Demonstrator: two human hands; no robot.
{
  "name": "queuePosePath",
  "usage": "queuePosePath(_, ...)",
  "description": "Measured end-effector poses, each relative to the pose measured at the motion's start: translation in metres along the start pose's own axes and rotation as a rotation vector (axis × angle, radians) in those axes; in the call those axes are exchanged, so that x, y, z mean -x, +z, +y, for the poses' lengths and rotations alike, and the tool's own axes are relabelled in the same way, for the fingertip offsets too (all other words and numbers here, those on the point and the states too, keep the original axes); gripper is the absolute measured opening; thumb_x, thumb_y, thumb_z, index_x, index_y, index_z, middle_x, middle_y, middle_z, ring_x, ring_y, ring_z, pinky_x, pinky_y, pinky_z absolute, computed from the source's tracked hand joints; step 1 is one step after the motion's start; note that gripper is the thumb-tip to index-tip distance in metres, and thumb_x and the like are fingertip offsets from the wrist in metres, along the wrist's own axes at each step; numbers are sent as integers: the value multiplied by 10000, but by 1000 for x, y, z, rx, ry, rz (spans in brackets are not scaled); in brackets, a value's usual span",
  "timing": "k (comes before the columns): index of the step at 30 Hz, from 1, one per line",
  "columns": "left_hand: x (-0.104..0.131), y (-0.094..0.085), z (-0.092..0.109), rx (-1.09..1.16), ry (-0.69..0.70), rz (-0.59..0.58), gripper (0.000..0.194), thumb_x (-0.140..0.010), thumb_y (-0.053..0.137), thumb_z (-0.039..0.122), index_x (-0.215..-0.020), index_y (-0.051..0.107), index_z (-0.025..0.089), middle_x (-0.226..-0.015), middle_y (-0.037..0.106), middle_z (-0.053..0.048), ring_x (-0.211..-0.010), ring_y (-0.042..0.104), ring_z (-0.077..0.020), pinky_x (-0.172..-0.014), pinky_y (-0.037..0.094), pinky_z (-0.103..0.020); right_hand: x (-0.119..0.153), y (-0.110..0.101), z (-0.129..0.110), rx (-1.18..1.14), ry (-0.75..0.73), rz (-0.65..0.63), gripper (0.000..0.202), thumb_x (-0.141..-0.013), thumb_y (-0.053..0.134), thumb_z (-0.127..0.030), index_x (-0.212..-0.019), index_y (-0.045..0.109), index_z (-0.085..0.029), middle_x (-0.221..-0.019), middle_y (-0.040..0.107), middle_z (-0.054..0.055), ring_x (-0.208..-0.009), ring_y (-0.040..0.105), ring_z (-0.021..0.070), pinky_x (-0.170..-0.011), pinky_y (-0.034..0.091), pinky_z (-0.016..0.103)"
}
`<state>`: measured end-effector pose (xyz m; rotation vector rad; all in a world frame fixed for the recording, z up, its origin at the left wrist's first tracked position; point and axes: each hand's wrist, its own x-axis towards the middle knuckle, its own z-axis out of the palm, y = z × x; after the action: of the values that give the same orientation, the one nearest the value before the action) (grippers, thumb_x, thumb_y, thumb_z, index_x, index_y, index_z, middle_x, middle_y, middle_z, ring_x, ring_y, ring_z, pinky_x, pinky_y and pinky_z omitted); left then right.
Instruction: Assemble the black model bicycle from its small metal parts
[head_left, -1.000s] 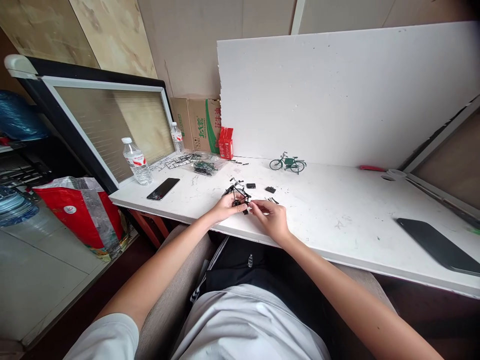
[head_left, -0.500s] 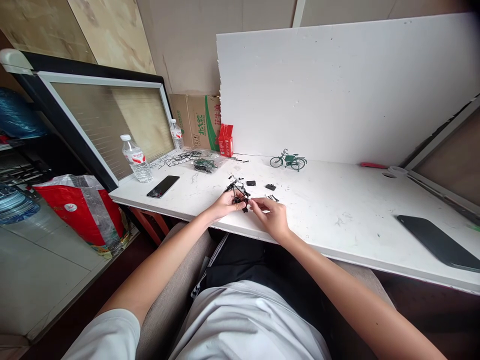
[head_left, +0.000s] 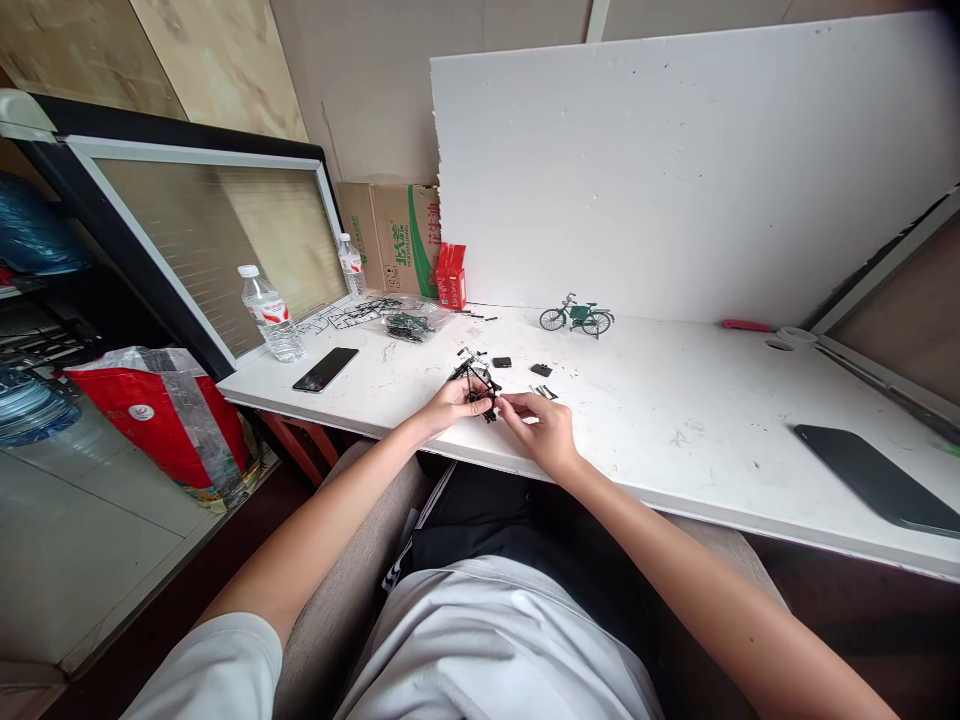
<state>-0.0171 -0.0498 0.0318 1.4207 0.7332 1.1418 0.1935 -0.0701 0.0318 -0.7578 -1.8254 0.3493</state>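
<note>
Head view: left fingers (head_left: 471,409) still hold black model (head_left: 475,398).

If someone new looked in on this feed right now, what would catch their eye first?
Probably the green model bicycle, standing upright on the white table in front of the white board. Next, the black model in the left hand near the table's front edge, with the right hand close against it. Far left, a bright red bag sits beside the table's end.
</note>
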Motion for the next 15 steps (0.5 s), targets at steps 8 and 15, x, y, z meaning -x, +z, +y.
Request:
queuePosePath(8, 0, -3, 3, 76, -10, -1, 377, -746, 906, 315, -1004, 695, 138, -998, 670, -71, -978, 621, -205, -922, 480, -335, 0, 1, -3, 17, -73, -61, 270, -1035, 600, -408, -1063, 780, -209, -928, 806, 70, -774, 764, 203, -659, 662, 305)
queuePosePath(15, -1, -9, -4, 117, -11, -9, 346, -743, 910, 286, -992, 719, 142, -997, 697, -76, -961, 641, -204, -897, 473, -325, -1, -1, -4, 28, -154, -95, 208, -1041, 599, -327, -1081, 752, -192, -977, 802, 74, -827, 763, 198, -689, 628, 300)
